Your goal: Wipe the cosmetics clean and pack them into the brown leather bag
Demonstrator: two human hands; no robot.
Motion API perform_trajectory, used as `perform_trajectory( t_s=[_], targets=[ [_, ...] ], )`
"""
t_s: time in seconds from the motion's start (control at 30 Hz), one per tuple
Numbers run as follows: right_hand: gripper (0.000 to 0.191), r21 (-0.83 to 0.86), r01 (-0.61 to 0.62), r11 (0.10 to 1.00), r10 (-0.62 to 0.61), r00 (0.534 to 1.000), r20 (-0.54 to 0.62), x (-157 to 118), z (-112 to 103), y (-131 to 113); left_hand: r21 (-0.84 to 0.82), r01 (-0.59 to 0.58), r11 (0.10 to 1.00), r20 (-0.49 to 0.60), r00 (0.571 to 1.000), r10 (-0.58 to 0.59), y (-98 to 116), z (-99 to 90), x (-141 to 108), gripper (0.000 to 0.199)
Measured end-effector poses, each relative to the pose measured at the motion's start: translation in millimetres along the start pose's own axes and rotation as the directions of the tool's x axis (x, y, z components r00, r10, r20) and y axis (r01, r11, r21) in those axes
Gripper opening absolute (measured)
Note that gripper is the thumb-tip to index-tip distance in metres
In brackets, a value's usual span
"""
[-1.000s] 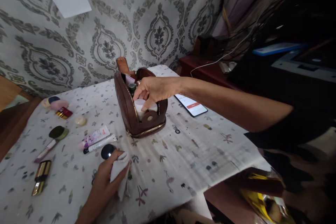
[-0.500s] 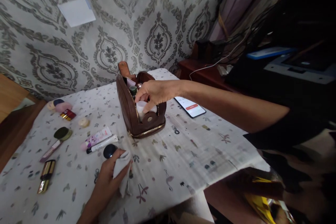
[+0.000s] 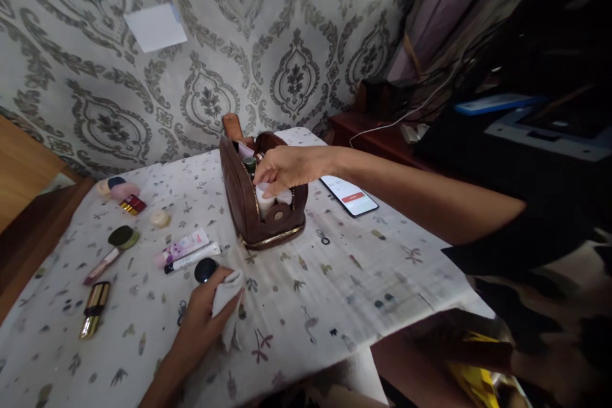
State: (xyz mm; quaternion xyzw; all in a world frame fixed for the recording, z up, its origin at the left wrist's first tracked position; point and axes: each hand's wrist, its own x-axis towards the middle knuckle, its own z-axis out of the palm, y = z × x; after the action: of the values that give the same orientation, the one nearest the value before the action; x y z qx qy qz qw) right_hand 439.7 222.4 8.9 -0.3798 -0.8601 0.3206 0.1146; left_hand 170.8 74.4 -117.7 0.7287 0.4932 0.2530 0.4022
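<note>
My right hand [image 3: 280,169] reaches into the unzipped mouth of a brown toiletry bag [image 3: 239,204], thumb and fingers closed on the top of a white container [image 3: 264,203]. The bag hides the container's lower part. Just behind the fingers stands a green-capped bottle [image 3: 249,164]. A crumpled white cloth [image 3: 226,291] is gripped in my left hand [image 3: 203,312] over the front of the table. Close to the left fingertips lies a round item with a dark lid [image 3: 206,269].
Left of the bag lie two tubes [image 3: 186,247], a green-lidded jar [image 3: 123,237], a gold and black lipstick case [image 3: 95,309], a small cream-coloured jar [image 3: 160,218] and a red box [image 3: 132,204]. A lit phone [image 3: 351,196] rests right of the bag.
The view has shifted slightly, so the table things sit further right. My right hand is a little higher over the white container, more of which shows. My left hand still holds the cloth.
</note>
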Motion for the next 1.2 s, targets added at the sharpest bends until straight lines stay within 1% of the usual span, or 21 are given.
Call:
perform_trajectory(
  t_s=[0.1, 0.27, 0.33, 0.4, 0.43, 0.47, 0.5, 0.57, 0.6, 0.63, 0.67, 0.7, 0.73, 0.77, 0.8, 0.83, 0.9, 0.97, 1.0, 1.07, 1.2],
  targets=[
    [0.027, 0.04, 0.006, 0.999, -0.005, 1.0, -0.031, -2, 1, 2, 0.01, -0.014, 1.0, -0.009, 1.0, 0.014, 2, -0.8, 0, 0.021],
    [0.028, 0.101, 0.072, 0.992, -0.062, 0.993, -0.097, -5, 4, 9, -0.012, -0.049, 0.999, -0.051, 0.998, 0.048, 4, -2.4, 1, 0.016],
    [0.028, 0.063, 0.083, 0.995, -0.075, 0.99, -0.123, -6, 6, 10, -0.035, -0.041, 0.999, -0.063, 0.997, 0.039, 4, -2.9, 0, 0.015],
    [0.027, -0.004, 0.081, 0.997, -0.08, 0.978, -0.194, -9, 10, 8, -0.049, -0.025, 0.998, -0.085, 0.996, 0.021, 5, -4.6, -2, 0.015],
    [0.028, -0.043, 0.075, 0.996, -0.084, 0.962, -0.26, -11, 12, 5, -0.05, -0.016, 0.999, -0.103, 0.995, 0.011, 5, -6.2, -3, 0.016],
    [0.028, -0.078, 0.073, 0.994, -0.096, 0.928, -0.359, -14, 16, 0, -0.049, -0.008, 0.999, -0.123, 0.992, 0.001, 6, -8.8, -4, 0.017],
    [0.028, -0.107, 0.067, 0.992, -0.108, 0.89, -0.444, -18, 21, -5, -0.044, 0.0, 0.999, -0.148, 0.989, -0.006, 7, -12.5, -6, 0.018],
    [0.025, -0.149, 0.068, 0.986, -0.144, 0.794, -0.591, -27, 32, -20, -0.018, 0.016, 1.0, -0.212, 0.977, -0.019, 7, -24.3, -11, 0.022],
    [0.023, -0.158, 0.079, 0.984, -0.163, 0.752, -0.639, -31, 39, -27, 0.003, 0.024, 1.0, -0.256, 0.966, -0.022, 6, -32.7, -13, 0.023],
    [0.022, -0.159, 0.094, 0.983, -0.177, 0.722, -0.669, -36, 46, -34, 0.031, 0.039, 0.999, -0.307, 0.951, -0.028, 3, -42.7, -16, 0.025],
    [0.02, -0.155, 0.117, 0.981, -0.192, 0.707, -0.681, -40, 54, -41, 0.064, 0.064, 0.996, -0.374, 0.927, -0.035, -2, -54.1, -20, 0.027],
    [0.019, -0.149, 0.147, 0.978, -0.209, 0.701, -0.681, -44, 63, -46, 0.098, 0.099, 0.99, -0.436, 0.899, -0.047, -8, -66.5, -23, 0.029],
    [0.018, -0.138, 0.177, 0.974, -0.224, 0.706, -0.672, -47, 72, -51, 0.131, 0.151, 0.98, -0.506, 0.86, -0.065, -16, -79.4, -27, 0.031],
    [0.017, -0.127, 0.208, 0.97, -0.239, 0.715, -0.657, -49, 81, -54, 0.171, 0.206, 0.964, -0.581, 0.811, -0.07, -26, -92.3, -32, 0.033],
    [0.017, -0.113, 0.233, 0.966, -0.25, 0.727, -0.639, -50, 90, -56, 0.221, 0.256, 0.941, -0.642, 0.764, -0.057, -36, -104.4, -37, 0.035],
    [0.017, -0.099, 0.254, 0.962, -0.259, 0.74, -0.62, -51, 100, -57, 0.286, 0.312, 0.906, -0.686, 0.727, -0.034, -46, -115.2, -41, 0.038],
    [0.017, -0.066, 0.292, 0.954, -0.274, 0.764, -0.584, -49, 120, -56, 0.43, 0.459, 0.777, -0.714, 0.7, -0.02, -65, -130.8, -50, 0.039],
    [0.019, -0.008, 0.304, 0.953, -0.257, 0.792, -0.553, -46, 140, -52, 0.491, 0.568, 0.66, -0.714, 0.696, -0.068, -79, -137.5, -56, 0.041],
    [0.019, 0.034, 0.284, 0.958, -0.222, 0.815, -0.535, -44, 149, -51, 0.498, 0.6, 0.626, -0.711, 0.696, -0.102, -83, -138.0, -58, 0.042],
    [0.019, 0.108, 0.226, 0.968, -0.145, 0.858, -0.493, -39, 166, -48, 0.501, 0.622, 0.601, -0.696, 0.703, -0.148, -87, -135.7, -59, 0.043],
    [0.018, 0.225, 0.139, 0.964, -0.035, 0.911, -0.411, -26, 186, -48, 0.54, 0.609, 0.581, -0.673, 0.727, -0.137, -85, -128.9, -56, 0.045]
  ],
)
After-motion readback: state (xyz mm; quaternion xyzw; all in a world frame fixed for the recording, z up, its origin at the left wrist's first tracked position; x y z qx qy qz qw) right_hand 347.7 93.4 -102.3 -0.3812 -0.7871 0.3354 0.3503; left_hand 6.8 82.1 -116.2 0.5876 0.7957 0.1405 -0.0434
